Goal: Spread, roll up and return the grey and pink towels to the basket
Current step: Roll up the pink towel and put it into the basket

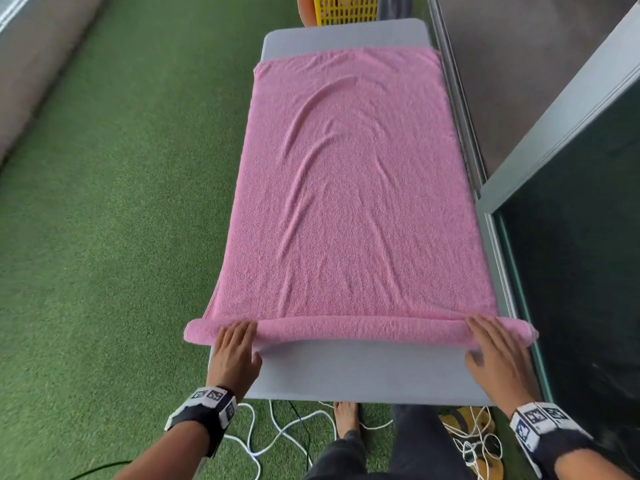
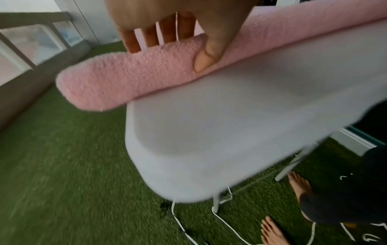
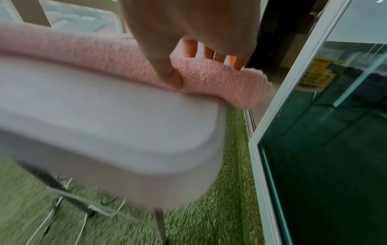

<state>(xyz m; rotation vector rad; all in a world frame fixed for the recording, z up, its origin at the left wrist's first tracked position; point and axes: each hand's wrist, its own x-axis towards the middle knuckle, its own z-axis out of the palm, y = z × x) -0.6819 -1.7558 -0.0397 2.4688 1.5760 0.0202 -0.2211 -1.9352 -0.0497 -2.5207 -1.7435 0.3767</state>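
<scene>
The pink towel (image 1: 346,185) lies spread along the grey table (image 1: 363,372), with its near end wound into a thin roll (image 1: 346,329) across the table's width. My left hand (image 1: 235,344) rests on the roll's left part, fingers straight over the top and thumb (image 2: 205,54) against its near side. My right hand (image 1: 495,344) lies the same way on the right end (image 3: 220,82). Both ends of the roll (image 2: 125,77) overhang the table's sides. The yellow basket (image 1: 346,8) stands past the far end. No grey towel is in view.
Green artificial grass (image 1: 121,237) covers the floor to the left. A glass door with a metal frame (image 1: 571,237) stands close along the table's right side. White cables (image 1: 277,427) and my bare foot (image 1: 346,417) are under the near edge.
</scene>
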